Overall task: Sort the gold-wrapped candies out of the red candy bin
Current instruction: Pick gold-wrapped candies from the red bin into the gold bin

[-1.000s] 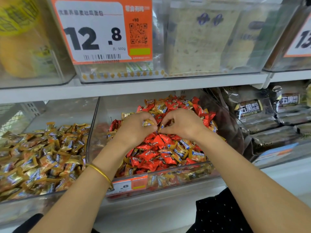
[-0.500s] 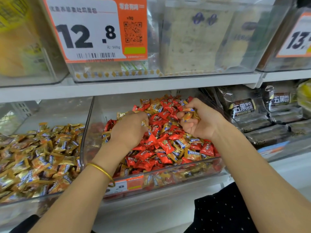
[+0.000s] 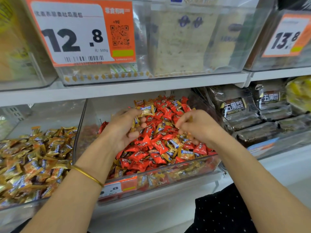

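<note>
Two hands work over the red candy bin [image 3: 80, 128] at centre. Half a second ago the right hand [image 3: 196, 126] cupped gold-wrapped candies [image 3: 147, 110]; now the left hand [image 3: 124, 130] curls round several, likely handed over for the one gold bin [image 3: 33, 157] at 9 o'clock. The right hand's curled fingers are blurred; I cannot tell its hold. Loose candies: too many to count.

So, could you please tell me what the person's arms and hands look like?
Both forearms are bare, with no sleeves showing. A thin gold bangle circles the left wrist; the left hand and right hand wear no gloves.
</note>
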Tool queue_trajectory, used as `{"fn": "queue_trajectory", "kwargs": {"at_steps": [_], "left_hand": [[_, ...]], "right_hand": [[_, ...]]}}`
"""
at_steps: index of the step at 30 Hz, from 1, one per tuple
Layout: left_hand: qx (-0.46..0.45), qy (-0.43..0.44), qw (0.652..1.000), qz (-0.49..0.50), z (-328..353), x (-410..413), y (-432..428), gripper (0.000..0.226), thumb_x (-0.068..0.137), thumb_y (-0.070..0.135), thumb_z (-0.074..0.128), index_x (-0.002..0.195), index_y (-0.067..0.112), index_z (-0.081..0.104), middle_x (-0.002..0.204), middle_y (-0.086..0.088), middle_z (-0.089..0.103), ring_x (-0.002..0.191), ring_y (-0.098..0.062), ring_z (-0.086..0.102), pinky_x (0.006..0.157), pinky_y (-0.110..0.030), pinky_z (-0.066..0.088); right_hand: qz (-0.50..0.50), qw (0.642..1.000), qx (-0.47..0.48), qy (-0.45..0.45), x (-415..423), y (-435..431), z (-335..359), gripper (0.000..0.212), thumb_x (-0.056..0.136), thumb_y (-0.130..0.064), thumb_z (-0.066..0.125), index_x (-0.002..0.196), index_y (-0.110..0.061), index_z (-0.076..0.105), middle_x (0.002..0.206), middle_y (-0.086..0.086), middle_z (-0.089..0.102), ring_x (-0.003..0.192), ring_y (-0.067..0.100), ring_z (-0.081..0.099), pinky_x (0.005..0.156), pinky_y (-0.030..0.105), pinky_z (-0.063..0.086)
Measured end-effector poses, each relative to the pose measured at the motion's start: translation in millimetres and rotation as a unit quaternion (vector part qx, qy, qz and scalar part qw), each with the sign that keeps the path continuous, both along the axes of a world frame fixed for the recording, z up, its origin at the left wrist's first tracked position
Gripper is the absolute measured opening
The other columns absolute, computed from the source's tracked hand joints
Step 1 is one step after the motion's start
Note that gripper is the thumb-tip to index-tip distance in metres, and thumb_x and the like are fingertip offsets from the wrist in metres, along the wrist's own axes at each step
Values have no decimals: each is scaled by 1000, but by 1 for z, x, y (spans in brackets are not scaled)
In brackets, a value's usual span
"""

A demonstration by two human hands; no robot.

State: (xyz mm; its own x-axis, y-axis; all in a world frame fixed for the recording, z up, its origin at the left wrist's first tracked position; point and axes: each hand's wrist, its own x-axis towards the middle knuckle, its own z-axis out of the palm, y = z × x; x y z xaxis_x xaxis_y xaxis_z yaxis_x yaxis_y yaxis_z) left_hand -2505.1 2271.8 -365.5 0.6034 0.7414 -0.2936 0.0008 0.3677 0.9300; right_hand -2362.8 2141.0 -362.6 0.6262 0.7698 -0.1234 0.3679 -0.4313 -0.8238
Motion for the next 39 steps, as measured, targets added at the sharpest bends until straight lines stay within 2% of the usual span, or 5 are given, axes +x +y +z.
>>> {"fn": "queue_trajectory", "kwargs": {"at_steps": [7, 14, 22, 31, 39], "left_hand": [[-30, -62, 996, 55, 3, -9, 0, 10, 93, 4, 42, 86, 11, 42, 86, -20, 68, 81, -22, 72, 26, -15, 13], [44, -50, 997, 48, 2, -10, 4, 15, 89, -4, 43, 97, 9, 41, 87, -30, 64, 84, -24, 67, 26, -17, 15], [190, 75, 979, -17, -2, -3, -6, 16, 91, 2, 52, 89, 17, 57, 86, -3, 59, 66, -10, 59, 37, -14, 33], [497, 194, 825, -187, -15, 3, -9, 6, 86, 18, 65, 82, 23, 66, 94, 13, 62, 94, -8, 58, 88, -30, 44], [571, 364, 697, -236, -15, -3, -6, 12, 83, 25, 69, 94, 26, 69, 123, 3, 59, 109, -19, 56, 92, -37, 46]], "right_hand": [[165, 985, 37, 14, -31, 28, -3, 32, 92, 2, 47, 118, -9, 62, 83, -2, 66, 33, 6, 39, 36, 19, 36], [89, 994, 14, -63, 4, 0, 3, 14, 86, -3, 63, 97, -8, 71, 90, 5, 69, 31, 0, 40, 36, 13, 35], [223, 928, -173, -243, -15, 12, -12, 61, 80, -32, 72, 134, -13, 50, 139, 5, 49, 127, 21, 46, 101, 29, 39], [262, 885, -224, -312, -14, 22, -17, 61, 79, -28, 73, 134, -22, 48, 130, 2, 55, 118, 23, 52, 94, 34, 45], [188, 903, -130, -364, -13, 26, -26, 38, 87, -19, 64, 125, -26, 58, 122, 0, 59, 108, 22, 57, 80, 31, 48]]}}
